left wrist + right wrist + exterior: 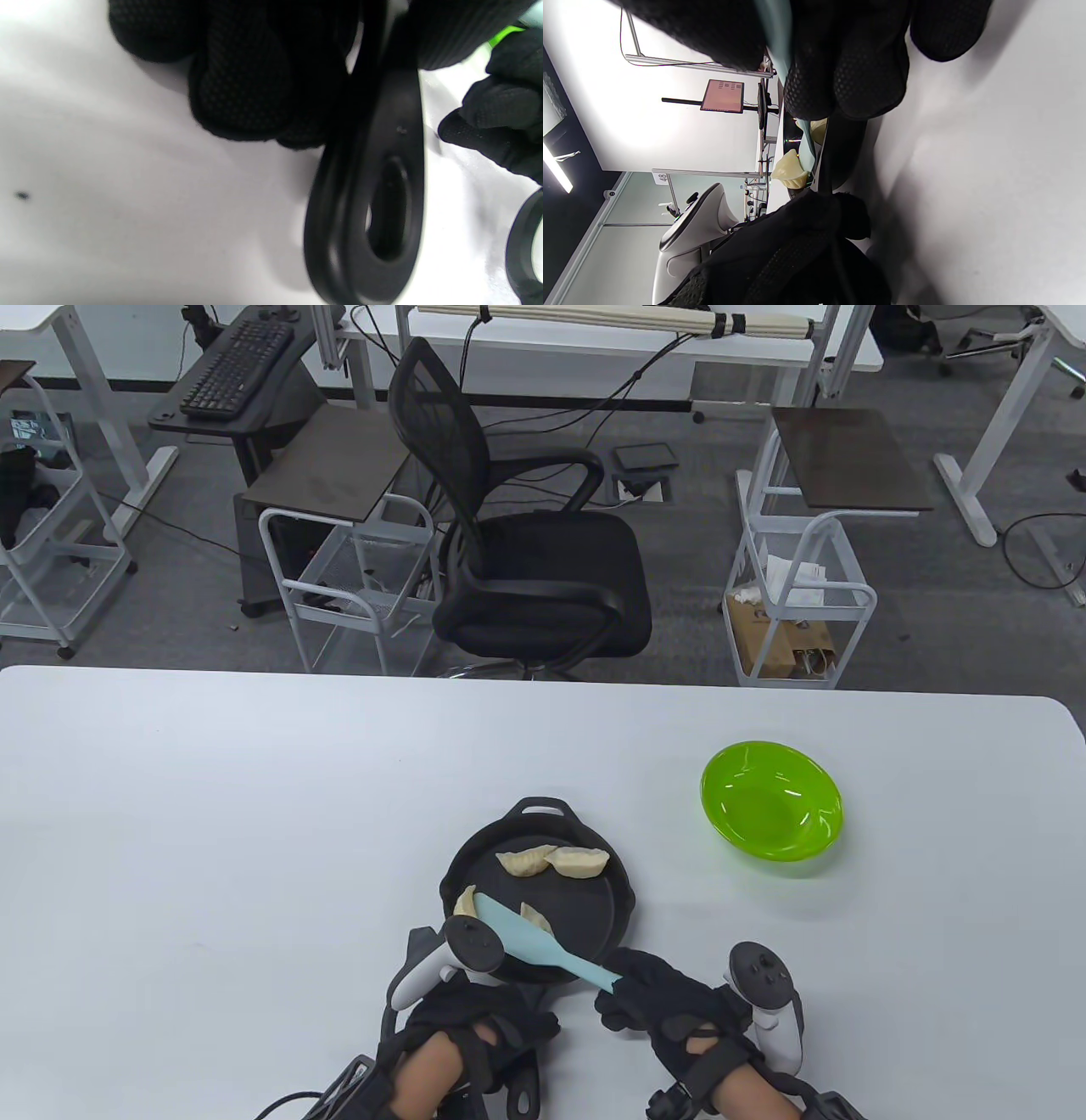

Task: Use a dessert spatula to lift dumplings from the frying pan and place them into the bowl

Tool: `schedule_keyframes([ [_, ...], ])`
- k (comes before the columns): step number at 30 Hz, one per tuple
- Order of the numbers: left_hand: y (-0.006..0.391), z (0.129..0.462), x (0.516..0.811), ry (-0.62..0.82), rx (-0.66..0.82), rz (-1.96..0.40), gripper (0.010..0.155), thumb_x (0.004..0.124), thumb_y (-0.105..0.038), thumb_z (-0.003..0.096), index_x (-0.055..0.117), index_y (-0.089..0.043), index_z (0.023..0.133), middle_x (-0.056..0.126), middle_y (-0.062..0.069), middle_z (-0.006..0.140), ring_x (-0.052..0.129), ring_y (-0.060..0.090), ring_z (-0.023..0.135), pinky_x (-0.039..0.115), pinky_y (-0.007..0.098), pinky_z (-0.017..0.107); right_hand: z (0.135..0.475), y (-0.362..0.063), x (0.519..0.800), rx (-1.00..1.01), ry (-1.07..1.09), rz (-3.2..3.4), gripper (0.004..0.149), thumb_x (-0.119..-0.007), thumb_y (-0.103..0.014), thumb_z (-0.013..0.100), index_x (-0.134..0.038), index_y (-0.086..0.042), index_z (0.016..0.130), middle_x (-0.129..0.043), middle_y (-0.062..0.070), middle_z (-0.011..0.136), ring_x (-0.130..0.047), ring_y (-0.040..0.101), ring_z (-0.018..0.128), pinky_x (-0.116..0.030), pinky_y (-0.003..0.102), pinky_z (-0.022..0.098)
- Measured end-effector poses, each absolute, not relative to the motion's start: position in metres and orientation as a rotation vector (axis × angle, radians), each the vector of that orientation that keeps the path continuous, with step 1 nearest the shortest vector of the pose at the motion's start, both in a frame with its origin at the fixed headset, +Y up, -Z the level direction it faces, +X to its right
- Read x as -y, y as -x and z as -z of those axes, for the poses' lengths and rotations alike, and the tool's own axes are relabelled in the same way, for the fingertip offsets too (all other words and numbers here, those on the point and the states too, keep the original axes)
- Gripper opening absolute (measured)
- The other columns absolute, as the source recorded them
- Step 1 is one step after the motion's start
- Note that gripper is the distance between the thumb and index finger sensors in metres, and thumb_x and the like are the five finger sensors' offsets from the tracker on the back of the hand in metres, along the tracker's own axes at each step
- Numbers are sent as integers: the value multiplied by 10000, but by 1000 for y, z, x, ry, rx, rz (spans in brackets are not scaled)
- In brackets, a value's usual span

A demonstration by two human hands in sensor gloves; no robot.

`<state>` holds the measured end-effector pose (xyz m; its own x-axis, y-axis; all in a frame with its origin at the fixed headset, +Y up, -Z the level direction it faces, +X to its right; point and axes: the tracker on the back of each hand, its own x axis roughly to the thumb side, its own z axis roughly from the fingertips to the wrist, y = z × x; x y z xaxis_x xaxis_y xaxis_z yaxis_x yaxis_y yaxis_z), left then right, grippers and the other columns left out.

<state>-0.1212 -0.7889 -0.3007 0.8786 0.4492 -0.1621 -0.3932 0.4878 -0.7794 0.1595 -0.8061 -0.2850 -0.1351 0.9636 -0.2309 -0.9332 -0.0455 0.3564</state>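
A black frying pan [585,916] sits near the table's front edge and holds several pale dumplings, two side by side at the back [551,861] and two at the left front [464,902]. My right hand [657,997] grips the handle of a light blue dessert spatula [530,940]. Its blade reaches left across the pan to the front-left dumplings. My left hand [475,1022] is curled round the pan handle [382,212]. In the right wrist view the spatula [776,34] runs through my fingers [852,55] toward a dumpling [789,169]. The green bowl [770,812] stands empty to the pan's right.
Bare white table [212,857] spreads left of and behind the pan. Beyond the far edge stand a black office chair [526,560] and wire carts [797,602]. The bowl lies about a hand's width from the pan.
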Motion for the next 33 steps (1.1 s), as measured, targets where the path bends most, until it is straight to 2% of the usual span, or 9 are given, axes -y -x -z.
schedule_keyframes([
  [18,121,301,790,928,65,-516,681,755,-723,456,640,-264,946,1073,-111,597,1032,158,432,789,410,457,284,-161,814,-550,-30,-1505,540,-717,-313,575,-558,-80,1036,-792,195,895,-823,442,749,-550,662,685],
  [33,121,301,790,928,65,-516,680,759,-723,453,647,-265,943,1076,-108,595,1033,159,429,790,410,453,280,-158,809,-580,-12,-1434,538,-709,-315,578,-555,-83,1038,-789,191,900,-821,438,755,-548,660,689],
])
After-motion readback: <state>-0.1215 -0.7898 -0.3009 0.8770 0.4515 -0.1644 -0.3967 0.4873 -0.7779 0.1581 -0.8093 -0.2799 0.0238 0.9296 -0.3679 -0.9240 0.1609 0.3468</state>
